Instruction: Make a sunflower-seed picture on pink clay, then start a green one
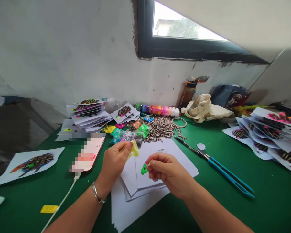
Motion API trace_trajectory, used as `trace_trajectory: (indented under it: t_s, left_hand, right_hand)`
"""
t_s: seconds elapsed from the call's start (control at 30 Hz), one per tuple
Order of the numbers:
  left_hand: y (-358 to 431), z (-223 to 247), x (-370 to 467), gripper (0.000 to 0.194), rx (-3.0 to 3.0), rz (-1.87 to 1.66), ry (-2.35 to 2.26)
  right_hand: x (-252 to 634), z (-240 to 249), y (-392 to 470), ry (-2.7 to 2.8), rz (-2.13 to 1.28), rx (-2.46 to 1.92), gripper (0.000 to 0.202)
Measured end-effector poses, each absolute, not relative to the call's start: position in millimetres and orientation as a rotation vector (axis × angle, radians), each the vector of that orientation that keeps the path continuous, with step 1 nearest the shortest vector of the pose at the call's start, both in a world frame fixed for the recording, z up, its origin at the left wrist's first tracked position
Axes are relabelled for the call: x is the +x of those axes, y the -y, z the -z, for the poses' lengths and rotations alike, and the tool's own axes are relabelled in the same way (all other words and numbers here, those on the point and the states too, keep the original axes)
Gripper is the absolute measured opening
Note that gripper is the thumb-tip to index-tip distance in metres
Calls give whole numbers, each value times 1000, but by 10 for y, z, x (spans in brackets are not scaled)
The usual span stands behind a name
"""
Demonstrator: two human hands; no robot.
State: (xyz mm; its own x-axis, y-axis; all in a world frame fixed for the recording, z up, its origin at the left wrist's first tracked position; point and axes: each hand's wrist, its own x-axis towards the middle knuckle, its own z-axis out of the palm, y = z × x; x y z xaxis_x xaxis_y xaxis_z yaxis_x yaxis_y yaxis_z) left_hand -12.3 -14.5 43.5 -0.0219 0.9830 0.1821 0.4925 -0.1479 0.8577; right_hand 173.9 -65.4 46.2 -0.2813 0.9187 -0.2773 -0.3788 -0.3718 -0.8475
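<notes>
Above a stack of white paper (157,181), my left hand (116,161) is closed on a yellow packet (135,149) of what looks like modelling clay. To its right, my right hand (168,171) pinches a small green clay piece (144,169) with a pink part and a bit of yellow at the fingertips. The two hands are apart. One sunflower seed (161,150) lies on the top sheet. Just beyond the paper are a heap of striped sunflower seeds (160,127) and several coloured clay packets (143,130).
A phone (94,155) with a white cable (65,197) lies left. Blue tweezers (230,174) and a pen-like tool (186,144) lie right. Seed pictures are stacked at the left (87,115) and right (274,132). A tape ring (179,122), bottle (188,94) and cloth bag (206,108) stand behind.
</notes>
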Motion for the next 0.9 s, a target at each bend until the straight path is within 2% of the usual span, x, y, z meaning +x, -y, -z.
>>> trace_trajectory:
  t_s: [0.17,0.63,0.9]
  left_hand:
    - [102,-388,-149,40,1753,-1022,-1588]
    - [-24,-316,-239,40,1824,-940,-1703]
    - [-80,-284,-279,39,1956,-900,-1800]
  right_hand:
    - [1883,-439,550,670,-1705,-933,29]
    - [2007,-415,506,704,-1654,-890,25]
    - [1999,-445,505,686,-1627,-929,31]
